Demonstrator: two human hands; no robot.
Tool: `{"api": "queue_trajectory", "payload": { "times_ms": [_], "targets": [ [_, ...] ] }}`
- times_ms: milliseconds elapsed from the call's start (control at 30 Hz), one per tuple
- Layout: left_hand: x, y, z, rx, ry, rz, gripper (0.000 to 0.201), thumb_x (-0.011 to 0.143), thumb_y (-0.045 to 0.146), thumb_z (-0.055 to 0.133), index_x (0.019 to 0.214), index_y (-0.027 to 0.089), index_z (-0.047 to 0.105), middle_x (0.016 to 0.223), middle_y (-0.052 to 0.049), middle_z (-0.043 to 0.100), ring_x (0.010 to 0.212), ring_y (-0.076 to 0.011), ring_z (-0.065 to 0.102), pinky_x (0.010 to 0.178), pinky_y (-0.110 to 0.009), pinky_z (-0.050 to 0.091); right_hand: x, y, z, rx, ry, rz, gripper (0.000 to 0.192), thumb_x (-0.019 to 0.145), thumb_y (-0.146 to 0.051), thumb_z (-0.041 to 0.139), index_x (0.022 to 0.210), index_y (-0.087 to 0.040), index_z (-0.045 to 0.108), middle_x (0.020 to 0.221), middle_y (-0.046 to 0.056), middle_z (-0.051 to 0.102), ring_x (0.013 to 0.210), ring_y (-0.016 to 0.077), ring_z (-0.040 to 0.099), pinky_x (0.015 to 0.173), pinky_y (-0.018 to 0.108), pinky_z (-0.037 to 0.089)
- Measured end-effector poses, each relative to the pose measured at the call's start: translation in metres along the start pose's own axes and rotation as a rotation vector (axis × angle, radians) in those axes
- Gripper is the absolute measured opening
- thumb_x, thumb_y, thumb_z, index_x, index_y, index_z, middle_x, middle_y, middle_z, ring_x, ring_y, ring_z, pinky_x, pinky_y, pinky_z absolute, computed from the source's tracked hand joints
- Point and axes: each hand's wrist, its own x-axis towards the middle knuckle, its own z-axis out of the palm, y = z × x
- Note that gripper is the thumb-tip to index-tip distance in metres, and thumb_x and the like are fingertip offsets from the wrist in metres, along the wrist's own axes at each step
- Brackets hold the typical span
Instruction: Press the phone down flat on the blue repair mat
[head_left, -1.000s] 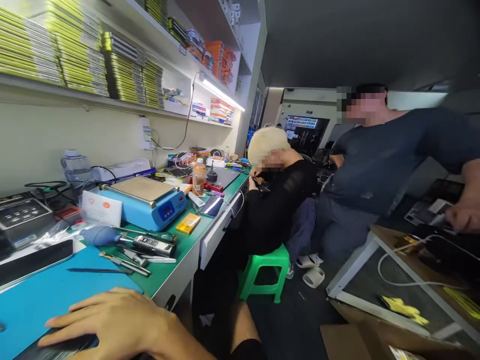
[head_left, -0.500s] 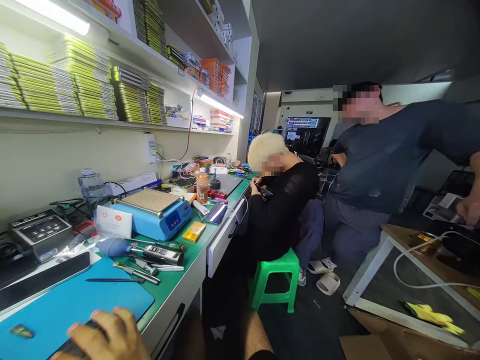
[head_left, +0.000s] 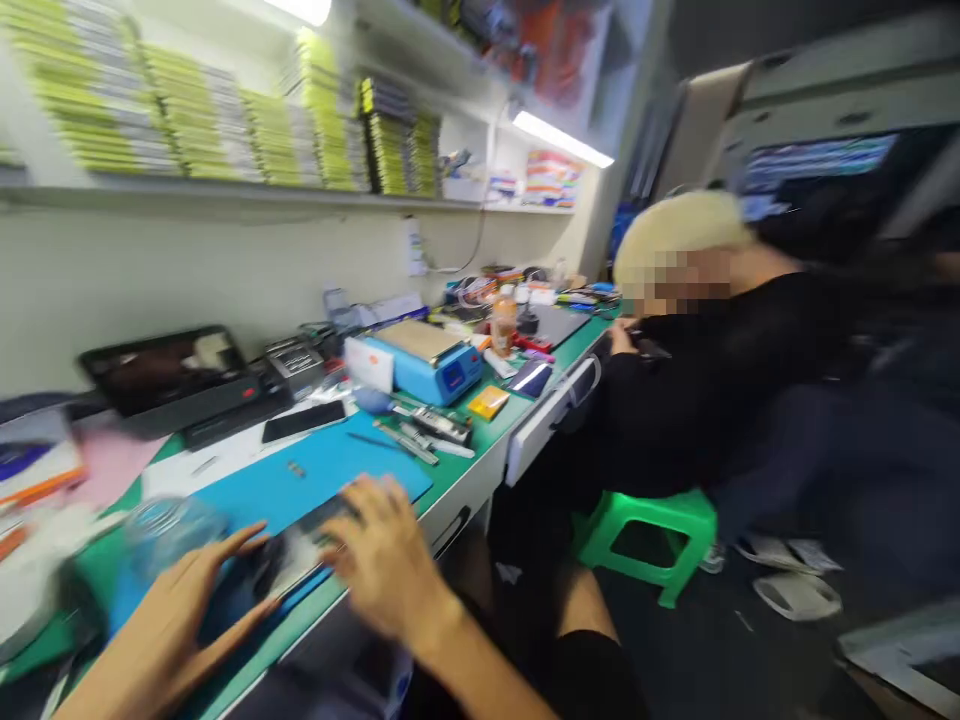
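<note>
On the near edge of the blue mat [head_left: 247,490] lies a dark, flat device [head_left: 319,515], blurred, with a pale grey patch beside it. My right hand [head_left: 386,555] has its curled fingers over the device's right end. To the left, my left hand [head_left: 169,630] is spread, thumb and fingers apart, around the device's left end without visibly gripping it. A clear round container [head_left: 172,530] stands just beyond my left fingers. A small metallic part [head_left: 296,468] lies farther back on the mat. Motion blur hides finer detail.
Tweezers and a screwdriver-like tool [head_left: 405,442] lie beside a blue heating plate [head_left: 427,365]. A black phone [head_left: 304,422] and a black open case [head_left: 169,375] are at the back. A person in black [head_left: 697,390] sits at right near a green stool [head_left: 652,540].
The view has swung left and toward the bench. My left hand has come into view, and both hands now show around the device. The standing person at right is now mostly a blur.
</note>
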Motion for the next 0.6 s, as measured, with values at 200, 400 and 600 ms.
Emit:
{"api": "queue_trajectory", "payload": {
  "times_ms": [200, 400, 600],
  "targets": [
    [-0.011, 0.008, -0.019, -0.011, -0.166, -0.191, 0.069, 0.101, 0.073, 0.061, 0.154, 0.032, 0.045, 0.146, -0.007, 0.064, 0.134, -0.0337, 0.062, 0.112, -0.052, 0.056, -0.004, 0.017, -0.016, 0.113, -0.030, 0.216, 0.043, 0.114, -0.048, 0.041, 0.138, -0.026, 0.069, 0.161, 0.009, 0.056, 0.162, 0.0308, 0.036, 0.136, 0.063, 0.029],
    [-0.011, 0.007, -0.011, -0.013, -0.106, -0.141, 0.067, 0.104, 0.069, 0.058, 0.159, 0.040, 0.036, 0.143, -0.005, 0.065, 0.131, -0.0296, 0.065, 0.108, -0.049, 0.060, 0.001, -0.030, 0.014, 0.080, -0.015, 0.109, 0.051, 0.108, -0.057, 0.052, 0.142, -0.021, 0.064, 0.175, 0.004, 0.039, 0.167, 0.0335, 0.024, 0.141, 0.063, 0.019],
    [-0.014, 0.003, -0.010, 0.011, -0.026, -0.064, 0.068, 0.105, 0.071, 0.053, 0.161, 0.038, 0.033, 0.135, -0.005, 0.071, 0.122, -0.0291, 0.071, 0.100, -0.046, 0.064, 0.005, -0.051, 0.036, 0.127, -0.052, -0.051, 0.054, 0.106, -0.061, 0.056, 0.145, -0.025, 0.062, 0.171, 0.002, 0.045, 0.167, 0.0279, 0.025, 0.142, 0.059, 0.018]
  ]
}}
